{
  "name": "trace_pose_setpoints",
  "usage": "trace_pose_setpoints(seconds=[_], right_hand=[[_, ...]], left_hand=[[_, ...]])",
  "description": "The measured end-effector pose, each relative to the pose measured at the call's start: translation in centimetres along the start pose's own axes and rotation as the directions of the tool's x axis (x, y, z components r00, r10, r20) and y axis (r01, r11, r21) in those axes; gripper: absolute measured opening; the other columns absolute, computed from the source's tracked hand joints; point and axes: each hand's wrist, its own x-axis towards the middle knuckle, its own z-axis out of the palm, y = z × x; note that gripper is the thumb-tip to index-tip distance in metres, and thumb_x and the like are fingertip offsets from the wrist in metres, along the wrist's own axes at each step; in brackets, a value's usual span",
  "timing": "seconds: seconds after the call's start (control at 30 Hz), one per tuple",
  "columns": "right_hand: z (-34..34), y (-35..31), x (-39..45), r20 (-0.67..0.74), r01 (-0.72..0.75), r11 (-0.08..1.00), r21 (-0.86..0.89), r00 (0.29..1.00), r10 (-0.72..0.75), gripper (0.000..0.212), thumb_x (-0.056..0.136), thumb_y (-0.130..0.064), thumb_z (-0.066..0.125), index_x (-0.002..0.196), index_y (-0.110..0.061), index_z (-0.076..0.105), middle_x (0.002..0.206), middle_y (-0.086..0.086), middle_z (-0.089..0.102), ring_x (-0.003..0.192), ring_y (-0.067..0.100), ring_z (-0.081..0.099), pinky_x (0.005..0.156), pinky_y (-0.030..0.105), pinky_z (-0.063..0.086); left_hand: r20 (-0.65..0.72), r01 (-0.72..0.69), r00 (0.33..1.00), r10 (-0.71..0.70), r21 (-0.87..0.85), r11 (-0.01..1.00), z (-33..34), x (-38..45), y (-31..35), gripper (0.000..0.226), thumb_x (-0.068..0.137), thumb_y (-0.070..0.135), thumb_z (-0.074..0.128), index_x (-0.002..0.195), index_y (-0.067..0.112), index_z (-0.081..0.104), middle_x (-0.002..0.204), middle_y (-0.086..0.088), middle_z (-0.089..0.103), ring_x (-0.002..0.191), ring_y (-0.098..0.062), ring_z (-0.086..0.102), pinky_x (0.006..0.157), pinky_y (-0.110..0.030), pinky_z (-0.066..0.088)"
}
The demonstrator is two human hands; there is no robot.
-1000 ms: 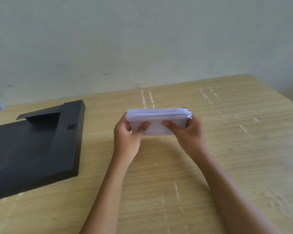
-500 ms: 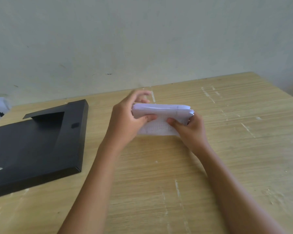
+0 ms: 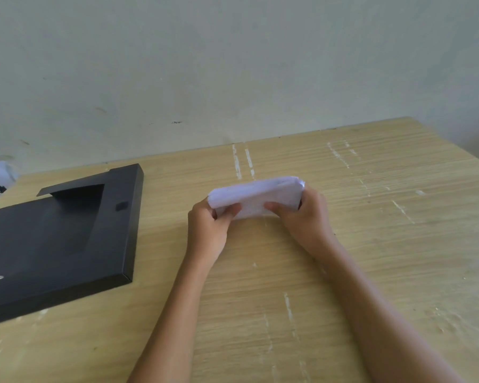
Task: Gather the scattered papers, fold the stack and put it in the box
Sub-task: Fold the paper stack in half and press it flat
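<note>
While the pale wooden tabletop [image 3: 371, 244] fills the lower half of the frame, its grain running crosswise and streaked with chalky white scratches, a thick folded stack of white paper [image 3: 256, 196] sits at the centre, held between two bare hands. Its sheets are bent over into a soft, rounded bundle with layered edges bunched at the right end; faint printed marks show on the near face, too blurred to read. Left hand [image 3: 208, 230] is clamped on the stack's left end, thumb pressed on the near face and fingers hidden behind. Right hand [image 3: 306, 221] is clamped on the right end in the same manner. Whether the stack's bottom touches the table cannot be told. At the left of the frame lies a flat matte black rectangular box [image 3: 67, 233], smooth with sharp corners, well apart from the stack; its flap is raised slightly at the far side, and its inside is not visible. Behind, a plain grey-green wall [image 3: 233, 64] bears small scuffs
</note>
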Motion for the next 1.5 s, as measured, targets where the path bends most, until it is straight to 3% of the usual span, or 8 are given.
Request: trace_pose_setpoints(seconds=[0.1, 0.5, 0.67, 0.9, 1.1, 1.2, 1.33, 1.5], right_hand=[[0.1, 0.1, 0.0, -0.006, -0.011, 1.000, -0.022, 1.000, 0.011, 0.043, 0.075, -0.015, 0.086, 0.064, -0.036, 0.050, 0.054, -0.019, 0.050, 0.049, -0.015, 0.052, 0.049, 0.006, 0.038], [1.4, -0.3, -1.2, -0.100, 0.049, 0.998, -0.033, 0.994, -0.052, 0.021, 0.085, -0.021, 0.078, 0.086, -0.029, 0.059, 0.059, -0.022, 0.054, 0.058, -0.014, 0.057, 0.055, 0.006, 0.039], [1.2, 0.2, -0.7, -0.064, -0.047, 0.999, -0.009, 0.997, 0.046, 0.021, 0.083, -0.020, 0.080, 0.085, -0.028, 0.061, 0.071, -0.021, 0.061, 0.068, -0.007, 0.057, 0.057, 0.007, 0.040], [1.7, 0.4, -0.8, -0.023, -0.020, 0.999, -0.028, 1.000, 0.019, 0.017, 0.087, -0.017, 0.075, 0.088, -0.027, 0.061, 0.067, -0.020, 0.059, 0.061, -0.014, 0.059, 0.055, 0.003, 0.039], [1.2, 1.0, -0.4, 0.003, -0.080, 0.997, -0.002, 0.997, 0.080, 0.013, 0.085, -0.019, 0.078, 0.090, -0.023, 0.067, 0.072, -0.019, 0.063, 0.065, -0.006, 0.059, 0.056, 0.007, 0.042], [1.1, 0.9, -0.3, 0.014, -0.071, 0.997, -0.004, 0.997, 0.071, 0.014, 0.084, -0.018, 0.078, 0.087, -0.025, 0.067, 0.072, -0.016, 0.065, 0.066, -0.001, 0.062, 0.061, 0.018, 0.047], [1.2, 1.5, -0.2, 0.012, -0.053, 0.999, -0.011, 0.999, 0.053, 0.020, 0.084, -0.015, 0.077, 0.074, -0.029, 0.067, 0.067, -0.016, 0.067, 0.058, -0.008, 0.060, 0.060, 0.021, 0.046], [1.0, 1.2, -0.3, 0.091, 0.105, 0.994, 0.033, 0.990, -0.107, 0.034, 0.089, -0.008, 0.070, 0.108, -0.036, 0.076, 0.096, -0.026, 0.076, 0.092, -0.005, 0.071, 0.080, 0.020, 0.055]], left_hand=[[-0.003, 0.022, 1.000, -0.022, 0.007, 1.000, -0.1, 0.3, -0.4, 0.061, 0.074, 0.052, 0.079, 0.085, -0.007, 0.066, 0.070, 0.000, 0.057, 0.064, -0.013, 0.045, 0.061, -0.034, 0.040], [-0.197, 0.035, 0.980, 0.005, 0.199, 0.979, 1.1, -2.0, 2.7, 0.051, 0.090, 0.028, 0.078, 0.057, 0.020, 0.039, 0.049, 0.010, 0.037, 0.051, -0.017, 0.029, 0.045, -0.021, 0.025], [-0.102, 0.087, 0.992, -0.068, 0.192, 0.977, 0.7, -1.3, 1.8, 0.041, 0.091, 0.035, 0.075, 0.076, 0.002, 0.057, 0.062, 0.001, 0.049, 0.057, -0.018, 0.040, 0.053, -0.032, 0.034], [-0.116, 0.035, 0.993, -0.027, 0.071, 0.997, 0.2, -1.9, 2.7, 0.020, 0.094, 0.024, 0.075, 0.109, 0.019, 0.064, 0.094, 0.014, 0.067, 0.088, -0.009, 0.066, 0.076, -0.021, 0.049], [-0.085, 0.099, 0.992, -0.089, 0.122, 0.988, 0.0, -1.9, 1.6, 0.029, 0.092, 0.028, 0.077, 0.080, 0.016, 0.054, 0.071, 0.004, 0.056, 0.067, -0.020, 0.053, 0.056, -0.016, 0.038], [-0.080, 0.021, 0.997, -0.008, 0.161, 0.987, -0.4, -2.6, 3.2, 0.050, 0.092, 0.045, 0.073, 0.132, 0.020, 0.055, 0.115, 0.016, 0.064, 0.106, -0.005, 0.063, 0.086, -0.017, 0.045], [-0.050, -0.499, 0.778, 0.626, 0.556, 0.664, -0.5, -2.8, 6.0, 0.057, 0.102, 0.037, 0.056, 0.154, 0.016, 0.046, 0.156, -0.001, 0.051, 0.149, -0.026, 0.042, 0.121, -0.035, 0.033], [0.264, -0.515, 0.798, 0.542, 0.765, 0.386, 1.5, -1.7, 6.5, 0.045, 0.108, 0.041, 0.038, 0.147, 0.025, 0.054, 0.144, 0.005, 0.063, 0.137, -0.027, 0.054, 0.120, -0.052, 0.032]])
